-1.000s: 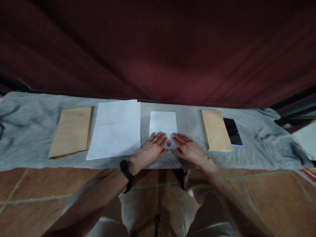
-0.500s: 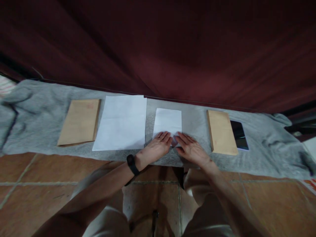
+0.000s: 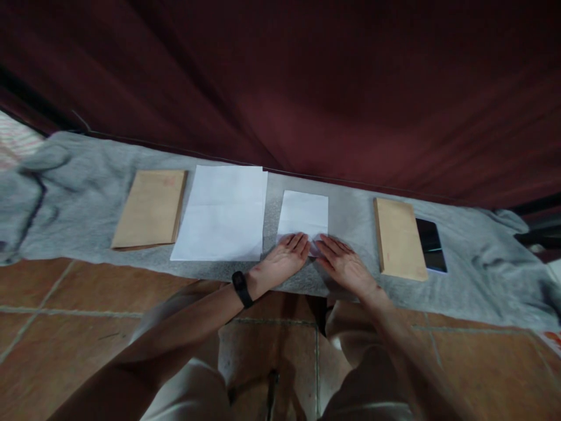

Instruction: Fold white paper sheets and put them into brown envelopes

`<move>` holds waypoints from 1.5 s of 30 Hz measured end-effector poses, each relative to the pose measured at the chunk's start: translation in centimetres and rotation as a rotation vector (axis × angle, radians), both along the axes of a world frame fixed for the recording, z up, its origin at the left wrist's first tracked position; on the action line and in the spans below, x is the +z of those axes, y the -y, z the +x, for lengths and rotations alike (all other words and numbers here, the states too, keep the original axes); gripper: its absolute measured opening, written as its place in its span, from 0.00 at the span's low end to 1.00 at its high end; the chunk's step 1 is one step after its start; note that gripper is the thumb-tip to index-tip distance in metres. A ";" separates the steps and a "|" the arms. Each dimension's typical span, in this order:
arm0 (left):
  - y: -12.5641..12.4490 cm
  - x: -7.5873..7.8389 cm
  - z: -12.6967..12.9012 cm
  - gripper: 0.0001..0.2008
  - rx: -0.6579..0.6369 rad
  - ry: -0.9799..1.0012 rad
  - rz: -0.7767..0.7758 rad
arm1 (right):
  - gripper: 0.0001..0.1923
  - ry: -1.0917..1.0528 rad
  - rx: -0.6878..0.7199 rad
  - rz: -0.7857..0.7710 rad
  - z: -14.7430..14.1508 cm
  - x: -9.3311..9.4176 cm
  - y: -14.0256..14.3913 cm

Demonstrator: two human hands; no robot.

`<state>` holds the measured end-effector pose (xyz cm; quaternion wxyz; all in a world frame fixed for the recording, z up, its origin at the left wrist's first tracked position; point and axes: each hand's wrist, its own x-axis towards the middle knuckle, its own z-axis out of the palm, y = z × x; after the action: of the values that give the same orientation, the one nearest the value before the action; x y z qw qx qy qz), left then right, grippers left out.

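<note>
A small folded white paper (image 3: 303,214) lies on the grey cloth (image 3: 350,222) in front of me. My left hand (image 3: 283,261) rests flat on the paper's near left edge, fingers together, a black band on its wrist. My right hand (image 3: 344,261) lies flat on the near right edge, its fingertips almost meeting the left hand's. Both palms press down on the paper and hold nothing.
A larger white sheet (image 3: 223,211) lies left of the folded paper, with a brown envelope stack (image 3: 150,208) beyond it. Another brown envelope stack (image 3: 400,238) and a dark phone (image 3: 431,245) lie to the right. A dark red curtain (image 3: 280,82) hangs behind. Tiled floor (image 3: 65,304) lies below.
The view has shifted, so the cloth and papers sit a little to the right and tilted. Both hands stay flat on the folded paper's near edge, slightly closer together.
</note>
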<state>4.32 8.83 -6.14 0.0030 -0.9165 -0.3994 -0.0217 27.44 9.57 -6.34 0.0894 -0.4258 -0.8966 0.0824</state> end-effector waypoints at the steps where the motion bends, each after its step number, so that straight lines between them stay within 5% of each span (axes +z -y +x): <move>1: 0.0 0.0 0.0 0.23 -0.003 -0.012 0.011 | 0.22 -0.003 -0.001 0.000 0.0 0.0 -0.1; 12: 0.5 0.7 0.6 0.20 -0.046 -0.010 0.077 | 0.21 -0.111 0.023 -0.074 1.1 0.4 -0.8; 18: 0.1 1.3 -0.7 0.18 0.026 0.216 -0.123 | 0.17 -0.212 0.050 -0.171 1.8 0.7 -1.1; 32: -2.9 1.1 -5.5 0.11 0.453 0.590 -0.480 | 0.12 -0.301 -0.117 -0.307 1.5 1.2 -1.7; 45: -3.0 0.2 -6.1 0.10 0.474 0.810 -0.611 | 0.20 -0.408 -0.181 -0.359 1.4 0.6 -2.0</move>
<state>-1.76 11.86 -5.90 -0.4116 -0.6792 -0.5519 -0.2542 28.87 11.53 -5.73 0.1983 -0.4879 -0.7894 0.3154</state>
